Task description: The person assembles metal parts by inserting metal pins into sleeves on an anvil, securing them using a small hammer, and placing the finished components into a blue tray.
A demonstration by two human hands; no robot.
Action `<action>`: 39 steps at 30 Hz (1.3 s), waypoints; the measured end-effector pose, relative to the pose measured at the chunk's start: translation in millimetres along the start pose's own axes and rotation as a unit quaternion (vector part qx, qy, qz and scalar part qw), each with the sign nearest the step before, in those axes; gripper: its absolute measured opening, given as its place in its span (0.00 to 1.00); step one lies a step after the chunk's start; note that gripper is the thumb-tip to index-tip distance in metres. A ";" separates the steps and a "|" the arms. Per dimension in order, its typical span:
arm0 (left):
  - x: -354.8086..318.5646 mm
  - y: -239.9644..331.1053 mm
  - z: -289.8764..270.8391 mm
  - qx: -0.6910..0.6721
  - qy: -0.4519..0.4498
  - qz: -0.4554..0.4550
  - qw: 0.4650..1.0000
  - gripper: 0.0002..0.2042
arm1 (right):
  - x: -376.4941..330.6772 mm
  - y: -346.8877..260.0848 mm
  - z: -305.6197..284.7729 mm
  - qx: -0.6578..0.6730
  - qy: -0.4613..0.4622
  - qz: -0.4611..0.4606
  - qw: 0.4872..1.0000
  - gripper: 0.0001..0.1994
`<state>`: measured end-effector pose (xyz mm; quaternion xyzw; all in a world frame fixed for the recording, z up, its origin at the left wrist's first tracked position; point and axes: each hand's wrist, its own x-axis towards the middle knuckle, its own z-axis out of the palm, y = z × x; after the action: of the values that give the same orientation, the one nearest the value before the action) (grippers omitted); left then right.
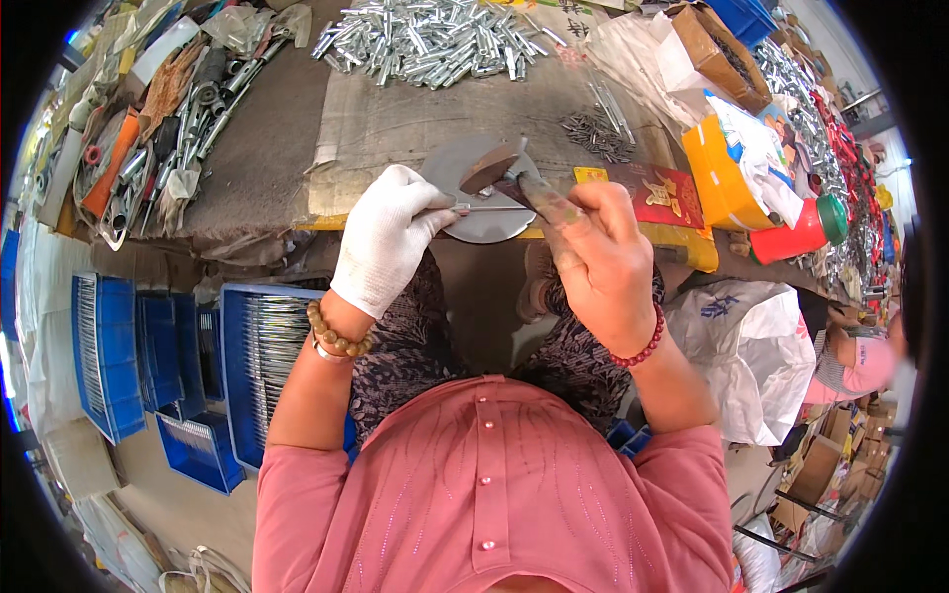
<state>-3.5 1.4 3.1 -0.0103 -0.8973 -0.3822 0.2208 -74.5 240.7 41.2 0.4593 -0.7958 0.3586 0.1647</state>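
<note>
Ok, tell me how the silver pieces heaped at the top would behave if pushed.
The silver pieces would probably scatter, lying in a loose heap. They may roll or slide, looking narrow, rounded and shiny, and are likely stiff, appearing straight.

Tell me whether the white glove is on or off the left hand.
On: the white glove covers the left hand, its cuff ending at the wrist by the beaded bracelet.
</note>
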 end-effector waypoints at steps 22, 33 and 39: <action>-30.0 9.4 14.6 0.086 0.126 0.063 0.986 0.11 | -17.6 -15.7 20.8 0.136 -0.208 0.241 0.938 0.09; -62.5 29.6 26.2 -0.373 0.092 -0.283 0.879 0.30 | -29.9 -42.9 39.4 0.367 -0.235 0.391 0.811 0.11; -79.3 17.9 11.3 -0.348 0.156 -0.266 0.885 0.30 | -40.3 -50.5 52.9 0.367 -0.246 0.373 0.816 0.21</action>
<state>67.1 33.8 -23.7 0.2126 -0.6295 -0.7111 0.2299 -6.9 211.0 2.2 0.2264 -0.7298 0.5327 -0.3637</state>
